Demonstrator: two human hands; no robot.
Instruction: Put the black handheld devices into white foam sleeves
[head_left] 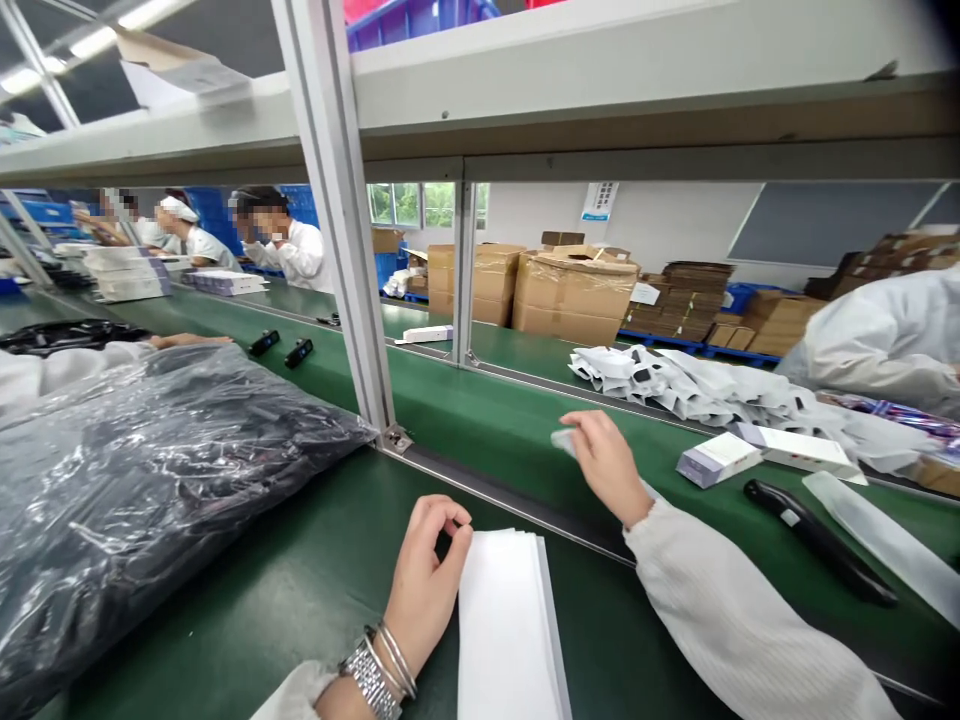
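A stack of white sheets or sleeves (pixel 504 620) lies on the green table in front of me. My left hand (pixel 433 560), wearing a watch and bangles, is at the stack's upper left corner, thumb and fingertips pinched together; what they hold, if anything, is too small to tell. My right hand (pixel 604 462) is over the green belt beyond the metal edge, its fingers closed on a small translucent piece (pixel 564 441). To the right of that hand lie two white-and-purple boxes (pixel 718 459), a black curved device (pixel 817 540) and a long translucent sleeve (pixel 889 535).
A metal post (pixel 337 220) rises ahead, left of centre, under a low shelf (pixel 600 75). Black goods in clear plastic (pixel 172 470) cover the left. White pouches (pixel 697 390) are heaped at the right. Several people sit across the line, and one white sleeve (pixel 885 335) is near at right.
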